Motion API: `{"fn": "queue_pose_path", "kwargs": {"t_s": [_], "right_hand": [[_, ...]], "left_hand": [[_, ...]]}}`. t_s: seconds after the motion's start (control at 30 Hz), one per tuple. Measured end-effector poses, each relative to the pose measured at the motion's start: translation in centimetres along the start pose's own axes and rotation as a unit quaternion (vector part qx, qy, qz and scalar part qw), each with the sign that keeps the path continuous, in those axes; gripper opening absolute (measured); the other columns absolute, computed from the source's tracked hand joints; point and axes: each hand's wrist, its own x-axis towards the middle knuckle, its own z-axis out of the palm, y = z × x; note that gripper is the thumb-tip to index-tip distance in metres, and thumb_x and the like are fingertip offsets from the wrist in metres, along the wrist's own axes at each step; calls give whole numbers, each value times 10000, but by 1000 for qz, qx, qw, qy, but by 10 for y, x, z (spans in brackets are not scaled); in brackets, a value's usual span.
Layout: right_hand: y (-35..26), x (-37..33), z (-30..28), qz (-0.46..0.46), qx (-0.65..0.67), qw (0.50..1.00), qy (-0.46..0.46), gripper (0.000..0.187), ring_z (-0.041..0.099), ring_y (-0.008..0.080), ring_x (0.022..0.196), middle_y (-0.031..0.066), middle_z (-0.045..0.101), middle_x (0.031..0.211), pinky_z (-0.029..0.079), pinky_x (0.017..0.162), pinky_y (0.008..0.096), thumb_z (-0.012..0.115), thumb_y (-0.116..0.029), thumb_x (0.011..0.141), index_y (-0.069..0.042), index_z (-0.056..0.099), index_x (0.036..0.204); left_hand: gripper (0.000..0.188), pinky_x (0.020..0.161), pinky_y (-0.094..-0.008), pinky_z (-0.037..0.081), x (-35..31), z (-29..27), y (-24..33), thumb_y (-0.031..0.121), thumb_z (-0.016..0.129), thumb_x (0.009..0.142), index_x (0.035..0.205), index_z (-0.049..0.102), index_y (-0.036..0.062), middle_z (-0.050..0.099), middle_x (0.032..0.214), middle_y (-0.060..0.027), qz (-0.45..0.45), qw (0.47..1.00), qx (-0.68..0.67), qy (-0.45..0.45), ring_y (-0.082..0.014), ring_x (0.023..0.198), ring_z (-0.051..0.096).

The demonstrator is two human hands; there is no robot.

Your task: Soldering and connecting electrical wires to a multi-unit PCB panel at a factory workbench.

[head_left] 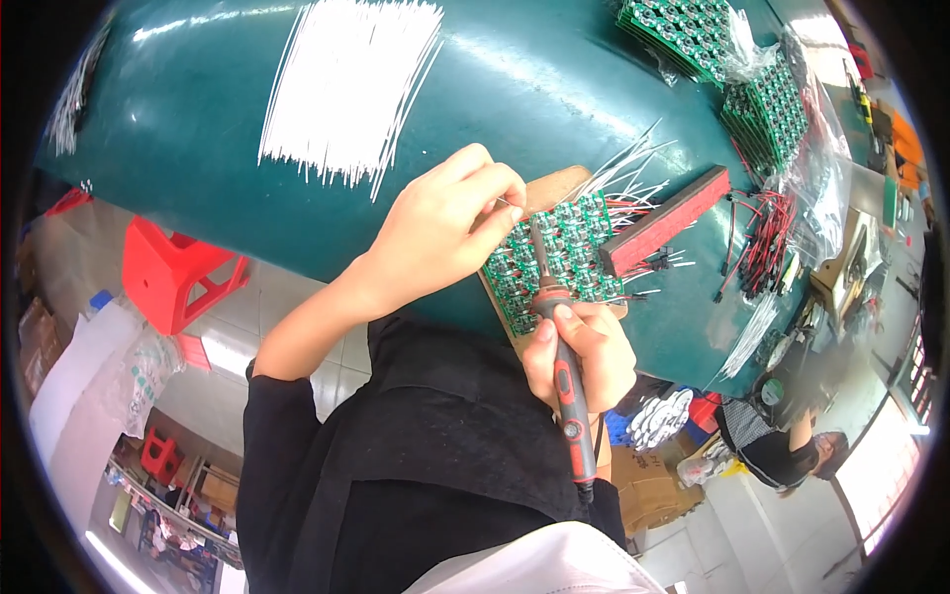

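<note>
My right hand [599, 356] grips a grey and red soldering iron [571, 401], its tip pointing away from me over a panel of small green circuit boards [582, 233]. Whether the tip touches the panel I cannot tell. At the panel's far left edge, my left hand [440, 223] is closed in a pinch, with a thin white wire just showing at the fingertips. Beneath the panel lies a brown backing board [559, 186]. White and red wires [628, 173] stick out past the panel's far right side, and a red bar with a dark top [665, 223] lies across some of them.
A wide bundle of white wires [346, 89] lies on the green table [198, 109]. Stacked green circuit panels [767, 114] and clear plastic stand at the far right, near red and black wires [767, 238]. A red stool [178, 272] is at left; another person [772, 445] is at right.
</note>
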Motion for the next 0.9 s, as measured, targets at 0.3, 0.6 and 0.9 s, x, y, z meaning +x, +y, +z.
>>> {"fn": "queue_pose_path", "kwargs": {"t_s": [0.3,0.6,0.9], "right_hand": [[-3,1,4,-17,-25,999,-17,257,630,266,582,117,599,677,526,512,315,708,61,694,40,596,924],[-6,4,9,-26,-35,999,-15,232,616,252,568,115,596,670,515,502,304,703,50,689,44,599,897],[-6,-4,-5,-26,-37,999,-5,252,612,260,568,108,594,674,521,516,327,708,37,704,16,590,926]], "left_hand": [[88,560,-262,432,0,2,-3,60,697,840,908,642,59,505,801,-38,9,1000,8,5,-126,650,522],[102,554,-254,437,-1,4,-7,69,721,820,913,679,72,543,798,-25,28,998,57,1,-118,642,536],[68,597,-249,452,-14,-13,-3,26,690,836,877,637,34,543,812,-40,-18,997,-37,61,-118,660,506]]}}
